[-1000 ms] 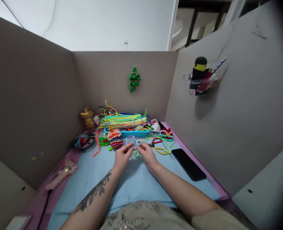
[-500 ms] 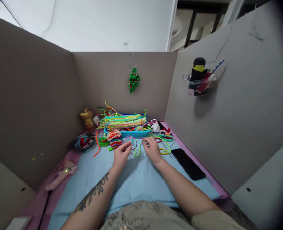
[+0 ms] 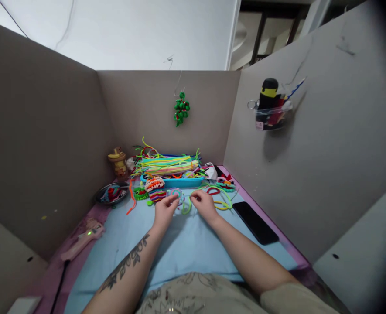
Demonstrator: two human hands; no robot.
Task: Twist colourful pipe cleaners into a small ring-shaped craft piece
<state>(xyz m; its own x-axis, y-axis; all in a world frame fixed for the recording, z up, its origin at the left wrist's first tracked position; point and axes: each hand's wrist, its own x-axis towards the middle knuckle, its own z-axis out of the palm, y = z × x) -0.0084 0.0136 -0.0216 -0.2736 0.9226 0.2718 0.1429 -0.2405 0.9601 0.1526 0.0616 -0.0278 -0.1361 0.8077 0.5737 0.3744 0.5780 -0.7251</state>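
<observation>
A round coil of fuzzy pipe cleaner point(image 3: 175, 192), in purple, teal and pink, shows at the fingertips of my left hand point(image 3: 165, 211), whose thumb and fingers are pinched on its near edge. To the right, my right hand point(image 3: 204, 206) is closed in a pinch, apparently on the thin end of a pipe cleaner; the exact grip is too small to see clearly. Between both hands hangs a bent light-green pipe cleaner point(image 3: 187, 206). Just beyond my left hand lie a striped fuzzy piece point(image 3: 158, 196) and a green fuzzy piece point(image 3: 141, 193).
A blue tray point(image 3: 186, 182) heaped with pipe cleaners stands at the back. At right are a black phone point(image 3: 255, 223) and loose yellow-green stems point(image 3: 224, 205). On the left sit a metal bowl point(image 3: 111, 194), a bottle point(image 3: 118, 163) and a pink glue gun point(image 3: 84, 241). Partition walls enclose three sides.
My right hand has shifted slightly left, toward the coil. My left hand keeps its pinch almost in place. The whole view has drifted a little.
</observation>
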